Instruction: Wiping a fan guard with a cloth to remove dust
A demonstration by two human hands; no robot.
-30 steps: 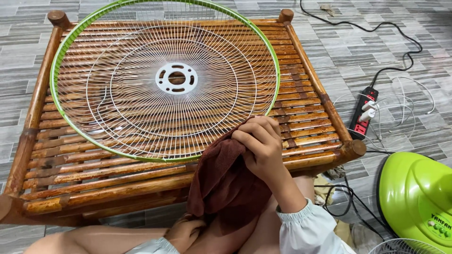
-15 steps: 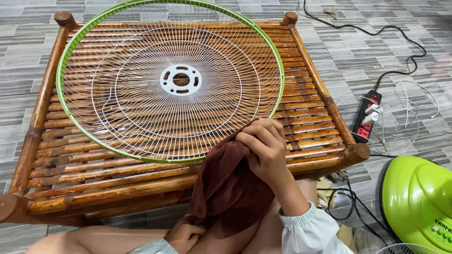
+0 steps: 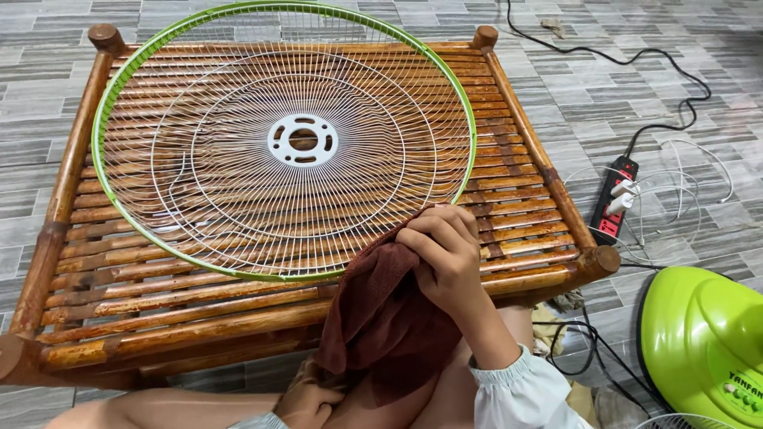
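Bamboo slat tabletop (image 3: 238, 306) on a grey tiled floor (image 3: 660, 48).

Fan grille (image 3: 286, 143), white wire with a green rim, lies flat and covers most of the tabletop; its far edge overhangs the far edge. White hub plate (image 3: 303, 141) sits at its centre.

Green fan housing (image 3: 703, 342) is on the floor off the near right corner, cut off by the frame. Power strip (image 3: 615, 199) with white plugs lies on the floor beside the right edge.

Dark red cloth (image 3: 381, 318) is at the near edge, pressed on the grille rim and hanging down off the tabletop.

Right hand (image 3: 445, 254): fingers curled shut, bunching the cloth top against the rim. Left hand (image 3: 306, 401): low in frame, fingers closed on the cloth's lower end, partly cropped.

Handling, my read: the grille is light, springy, with thin wires that bend easily, so hold it by the green rim or hub. The cloth is soft and limp, fine to grab anywhere.

Hidden: the rim section under the cloth, and the underside of the tabletop.
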